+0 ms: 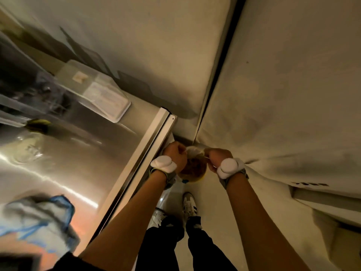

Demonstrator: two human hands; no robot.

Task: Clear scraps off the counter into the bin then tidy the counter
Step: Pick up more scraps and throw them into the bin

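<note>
Forearms nearest the lens, both bare, each w/ a white padded band at the wrist, reaching down past the counter (64,159) edge. All positions ref the bin (193,165), a small round container low on the floor in the corner where counter end meets the pale wall.

Left hand (174,155): fingers curled tight at the bin's left rim, appears to grip the rim or liner; exact contact not clear. Right hand (216,158): likewise clenched at the bin's right rim, pinching what looks like liner edge. Bin contents brownish, blurred; cannot ID as scraps.

Below the bin: two white shoes (189,204), dark trouser legs.

Left of the bin, up on the steel counter: blue-and-white cloth (39,218) at near end, well apart from bin; clear lidded box (97,90) at far end, by the wall; yellow-green item (38,124) further left, blurred. Counter surface shiny, wet-looking patches.
</note>
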